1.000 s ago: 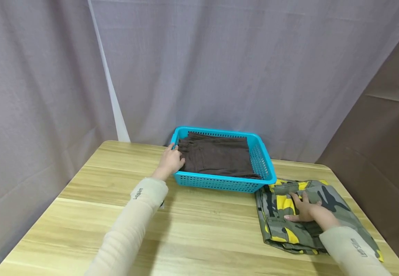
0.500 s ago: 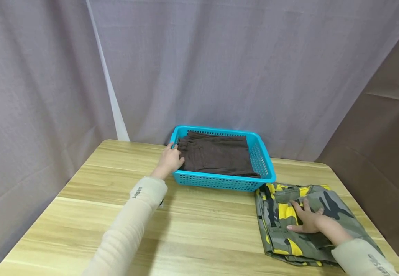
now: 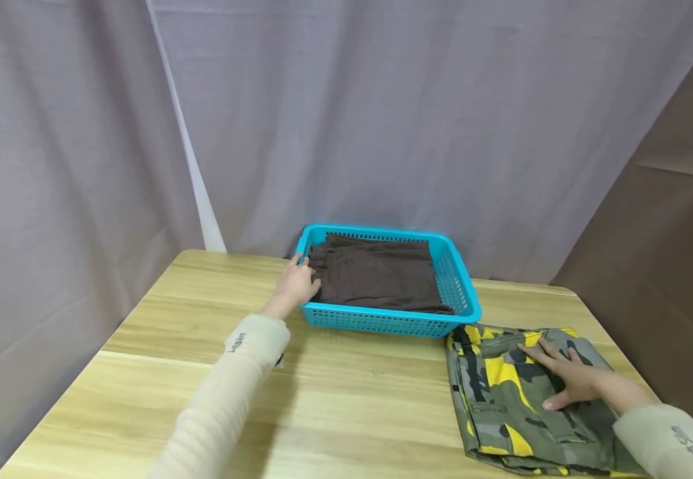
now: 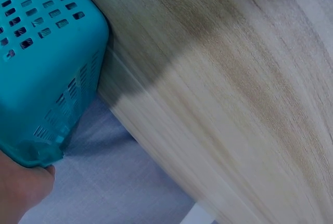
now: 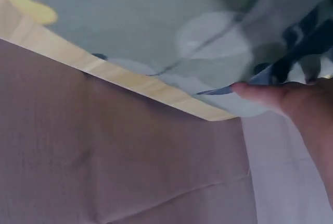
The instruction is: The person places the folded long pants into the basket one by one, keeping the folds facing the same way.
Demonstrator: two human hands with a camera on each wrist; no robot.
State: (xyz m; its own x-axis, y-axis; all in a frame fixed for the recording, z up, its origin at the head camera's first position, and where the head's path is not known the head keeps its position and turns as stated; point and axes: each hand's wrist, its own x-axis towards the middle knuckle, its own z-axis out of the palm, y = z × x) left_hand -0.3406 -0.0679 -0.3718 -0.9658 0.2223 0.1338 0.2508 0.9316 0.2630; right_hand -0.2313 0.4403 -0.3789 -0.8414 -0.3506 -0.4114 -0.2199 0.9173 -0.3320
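Observation:
A blue plastic basket (image 3: 391,322) stands at the back of the table with folded dark brown pants (image 3: 376,273) inside. At its left rim my left hand (image 3: 296,283) grips the edge; the left wrist view shows the fingers (image 4: 31,185) curled at the basket's rim. To the right lie folded camouflage pants (image 3: 520,426) in green, grey, black and yellow. My right hand (image 3: 574,376) rests on top of them, fingers spread, thumb pointing left. Part of the pants' near right side is hidden under the right sleeve.
The wooden table (image 3: 346,406) carries everything. Grey curtain (image 3: 382,120) hangs directly behind the basket, and a brown cloth (image 3: 670,266) borders the right edge. A small dark item (image 3: 280,360) shows partly beside the left sleeve.
My right hand has slid rightward across the camouflage pants, which have shifted slightly toward me. The left hand stays at the basket's rim.

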